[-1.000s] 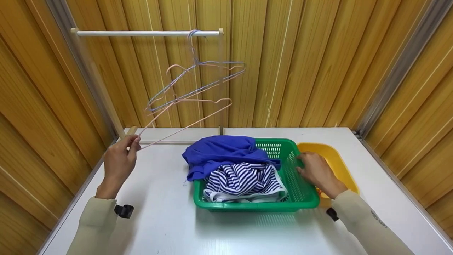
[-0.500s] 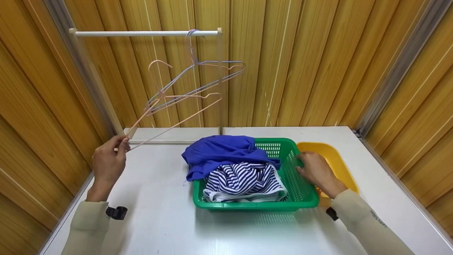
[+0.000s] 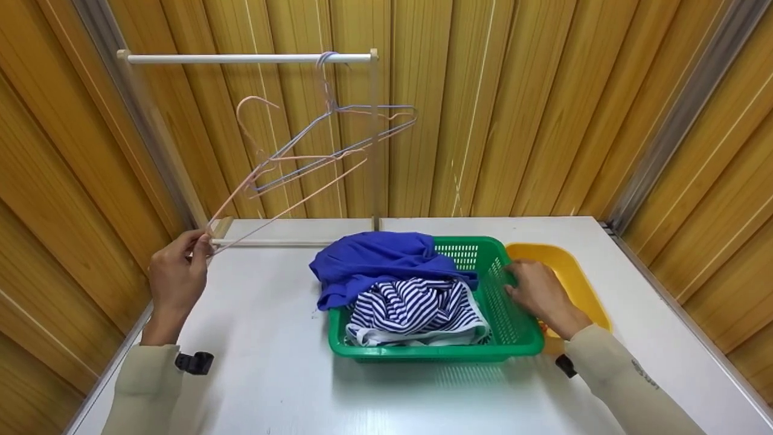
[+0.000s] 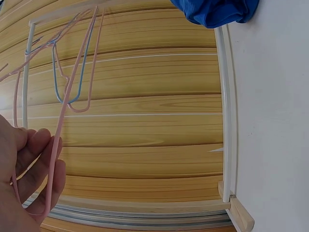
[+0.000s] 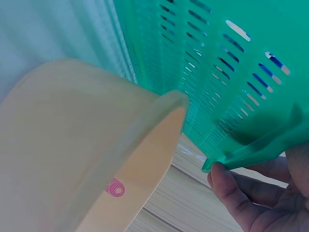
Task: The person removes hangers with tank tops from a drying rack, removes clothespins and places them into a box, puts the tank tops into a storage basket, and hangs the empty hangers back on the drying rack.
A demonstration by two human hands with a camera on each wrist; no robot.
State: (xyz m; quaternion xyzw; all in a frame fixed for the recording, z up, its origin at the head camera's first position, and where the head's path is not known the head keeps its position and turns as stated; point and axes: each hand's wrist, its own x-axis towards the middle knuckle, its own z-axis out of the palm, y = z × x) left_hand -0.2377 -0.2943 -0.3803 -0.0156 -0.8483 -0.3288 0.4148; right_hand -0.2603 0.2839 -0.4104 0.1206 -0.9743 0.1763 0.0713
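Note:
My left hand [image 3: 179, 275] pinches a pink wire hanger [image 3: 302, 158] by its left end, left of the basket. The hanger is free of the rod, with its hook upward. In the left wrist view, the fingers curl around the hanger's narrow end [image 4: 57, 137]. My right hand [image 3: 542, 293] grips the right rim of a green perforated basket [image 3: 438, 350]. In the right wrist view, thumb and fingers pinch that rim [image 5: 241, 157]. Inside the basket lie a blue garment [image 3: 380, 260], partly draped over the left edge, and a navy-and-white striped garment [image 3: 416, 308].
A rack with a white rod [image 3: 241, 58] stands at the back left. Blue and pink hangers [image 3: 386, 130] hang near its right end. A yellow tub [image 3: 574, 278] sits right of the basket, and a pink piece [image 5: 115, 187] shows inside it. Wood-patterned panels surround the white table.
My left hand has moved left with the pink hanger, drawing its hook away from the hanging ones. My right hand stays on the basket's rim.

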